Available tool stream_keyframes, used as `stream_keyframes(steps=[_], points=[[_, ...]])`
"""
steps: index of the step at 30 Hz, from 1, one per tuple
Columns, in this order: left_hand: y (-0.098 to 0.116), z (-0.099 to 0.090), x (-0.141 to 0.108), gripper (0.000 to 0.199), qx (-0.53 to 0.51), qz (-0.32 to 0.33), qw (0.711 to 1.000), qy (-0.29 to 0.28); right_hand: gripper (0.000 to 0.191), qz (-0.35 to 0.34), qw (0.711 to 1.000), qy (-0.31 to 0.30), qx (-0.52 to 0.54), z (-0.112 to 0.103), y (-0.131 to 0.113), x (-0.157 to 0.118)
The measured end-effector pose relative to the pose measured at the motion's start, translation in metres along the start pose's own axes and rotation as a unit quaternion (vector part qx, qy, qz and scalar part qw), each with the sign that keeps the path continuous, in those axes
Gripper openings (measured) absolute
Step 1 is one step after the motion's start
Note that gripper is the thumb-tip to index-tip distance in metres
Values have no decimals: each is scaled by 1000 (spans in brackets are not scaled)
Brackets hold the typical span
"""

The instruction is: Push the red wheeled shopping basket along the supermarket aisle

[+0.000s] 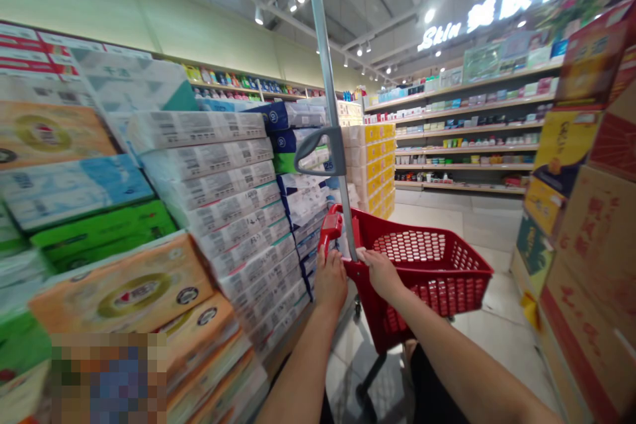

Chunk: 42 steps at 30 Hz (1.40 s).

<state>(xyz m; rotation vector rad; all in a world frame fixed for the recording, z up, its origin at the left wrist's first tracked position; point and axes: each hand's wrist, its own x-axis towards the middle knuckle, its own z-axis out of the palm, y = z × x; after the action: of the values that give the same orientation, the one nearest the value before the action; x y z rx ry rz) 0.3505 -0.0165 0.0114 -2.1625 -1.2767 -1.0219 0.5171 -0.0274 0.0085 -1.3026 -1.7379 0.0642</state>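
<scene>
A red plastic shopping cart (422, 278) with perforated sides stands in front of me, angled to the right. Its basket looks bare where I can see inside. My left hand (332, 280) is closed around the cart's red handle, just left of an upright metal pole (325, 59). On the pole's other side, my right hand (381, 273) is closed on the cart's near edge, fingertips close to the pole. A grey loop-shaped grip (322, 154) is fixed to the pole above both hands.
Tall stacks of packaged tissue (223, 199) line the left side, close to the cart. Cardboard cartons (596, 265) are piled at the right. Shelves of skincare products (467, 126) stand ahead across the pale tiled floor (447, 215). A patch at lower left is pixelated.
</scene>
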Motion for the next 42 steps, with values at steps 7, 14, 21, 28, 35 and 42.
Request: stream_keyframes(steps=[7,14,21,28,35,42], points=[[0,1,3,33,20,-5,1000,-7,29,182,951,-146,204,-16,12,11],[4,9,-6,33,53,-10,998,43,5,22,997,-67,8,-6,23,-6],[0,18,-8,30,14,6,997,74,38,-202,965,164,42,-64,-45,50],[7,10,-8,26,-6,4,997,79,47,-283,941,159,-101,-59,-60,67],[5,3,-7,27,-24,2,998,57,52,-250,951,156,-99,-51,-59,53],[9,-1,-10,28,-12,8,998,63,48,-199,966,152,-67,-45,-72,52]])
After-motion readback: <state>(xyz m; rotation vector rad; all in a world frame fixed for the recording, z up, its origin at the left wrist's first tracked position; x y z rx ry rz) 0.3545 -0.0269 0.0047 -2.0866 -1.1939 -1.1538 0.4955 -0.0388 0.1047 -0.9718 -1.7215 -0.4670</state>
